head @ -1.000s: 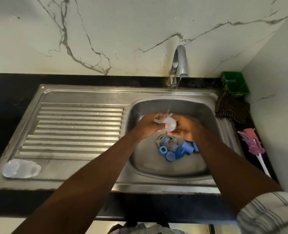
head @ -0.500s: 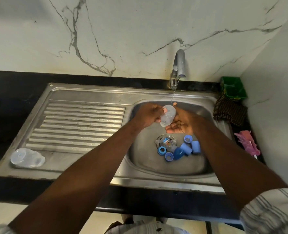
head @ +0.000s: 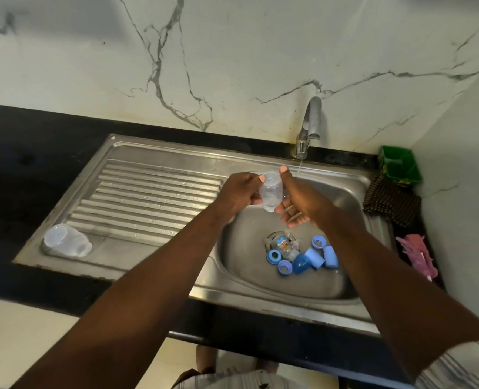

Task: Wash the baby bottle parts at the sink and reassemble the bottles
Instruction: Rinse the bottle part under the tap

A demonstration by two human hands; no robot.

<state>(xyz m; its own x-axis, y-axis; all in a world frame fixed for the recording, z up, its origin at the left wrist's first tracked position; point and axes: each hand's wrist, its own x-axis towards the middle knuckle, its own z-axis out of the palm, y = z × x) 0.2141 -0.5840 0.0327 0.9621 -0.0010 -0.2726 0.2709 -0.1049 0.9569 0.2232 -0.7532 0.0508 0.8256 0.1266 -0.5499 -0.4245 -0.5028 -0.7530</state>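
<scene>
The clear bottle body (head: 271,190) is held above the far left part of the sink basin (head: 353,200), tilted, with one end pointing far and the other down toward the drain. The left hand (head: 241,196) grips it from the left, thumb on the upper end and fingers curled round its side. The right hand (head: 300,200) lies against its right side, thumb raised beside the upper end, fingers straight and spread under the lower end, not wrapped round it.

There are three clear bottle bodies in all. The second, a printed bottle (head: 283,244), lies over the drain; its colourful print is too small to read. The third, a plain bottle (head: 65,240), lies on its side at the near left corner of the ribbed drainboard (head: 154,197), well apart from the hands.

Just right of the printed bottle lie six blue pieces: three blue rings (head: 274,256) and three blue caps (head: 315,258), clustered and touching.

The faucet (head: 309,124) stands at the far edge, running a thin stream of water (head: 300,165) that falls just right of the right thumb. On the black counter (head: 22,164) to the right are a green tub (head: 399,167) with unreadable yellow marks on its rim, a dark knitted cloth (head: 391,203) and a pink brush (head: 418,255). Both forearms cross the sink's near rim and hide part of it.
</scene>
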